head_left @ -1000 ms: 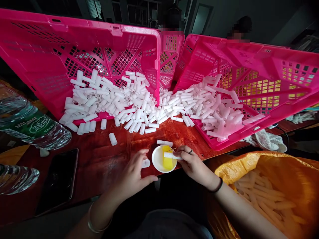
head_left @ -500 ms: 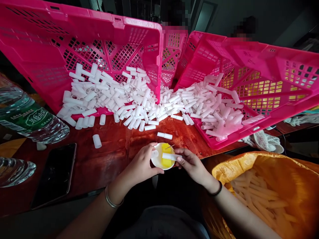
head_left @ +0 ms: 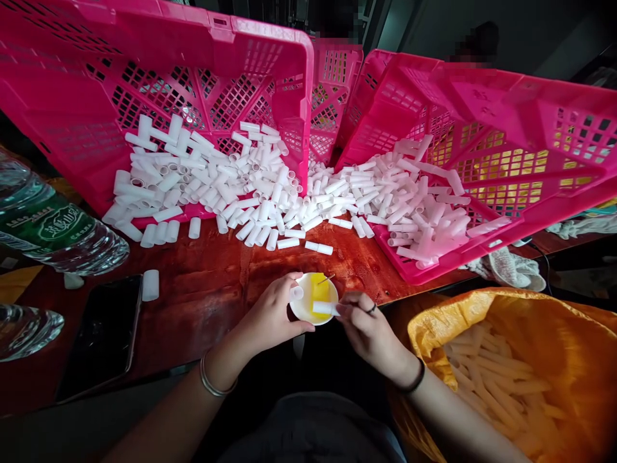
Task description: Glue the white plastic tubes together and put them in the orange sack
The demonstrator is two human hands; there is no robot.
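Pinching white plastic tube [head_left: 324, 308] with right hand [head_left: 362, 326] over yellow sponge [head_left: 319, 287] in white bowl [head_left: 303, 312]; curling left hand [head_left: 270, 313] around second tube [head_left: 297, 293], now brought up to bowl rim from just apart, likely steadying it.

Tubes [head_left: 288, 243] white, bowl [head_left: 301, 307] white, block [head_left: 321, 289] yellow. Crates [head_left: 270, 46] hot pink, lattice-patterned; sack [head_left: 573, 328] orange-gold, table [head_left: 202, 276] reddish brown. Bottle label [head_left: 48, 225] green with white lettering.

From afar I make out a glossy wooden tabletop [head_left: 202, 283], smooth plastic tubes [head_left: 318, 247], shiny plastic crates [head_left: 270, 48], a satiny orange sack [head_left: 569, 344], rough-knit cloth [head_left: 511, 270] and a polished metal bangle [head_left: 210, 386].
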